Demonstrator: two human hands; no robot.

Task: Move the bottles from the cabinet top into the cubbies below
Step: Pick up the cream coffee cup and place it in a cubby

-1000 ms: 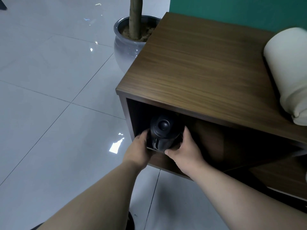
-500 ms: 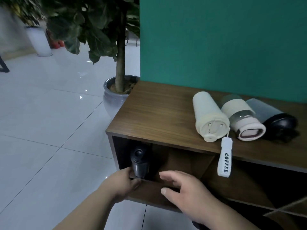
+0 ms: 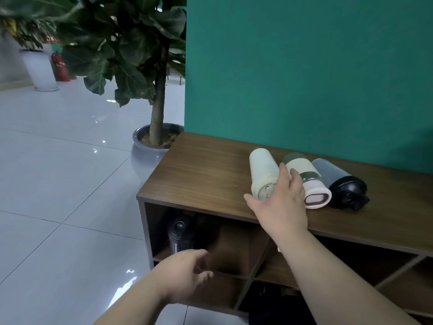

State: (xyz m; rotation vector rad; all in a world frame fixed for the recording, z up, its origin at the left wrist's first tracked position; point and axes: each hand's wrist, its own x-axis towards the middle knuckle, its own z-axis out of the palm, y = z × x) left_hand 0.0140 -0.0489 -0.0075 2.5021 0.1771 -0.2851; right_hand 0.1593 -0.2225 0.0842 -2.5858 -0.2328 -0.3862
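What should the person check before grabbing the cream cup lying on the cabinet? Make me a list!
1. Right hand open and empty: ok.
2. Fingers wrapped around the cream cylindrical tumbler: not ok, only spread over its lid end.
3. Tumbler apart from the neighbouring white-sleeved glass bottle: cannot tell, they lie very close.
4. Left hand free to help: ok, open and empty.
5. An empty cubby available: ok, beside the black bottle already stored.
6. Tumbler lid closed: cannot tell, the hand hides it.

No text, label or number can be read anywhere; a red extinguisher (image 3: 61,66) left of the green wall (image 3: 304,78) bears only a blur.
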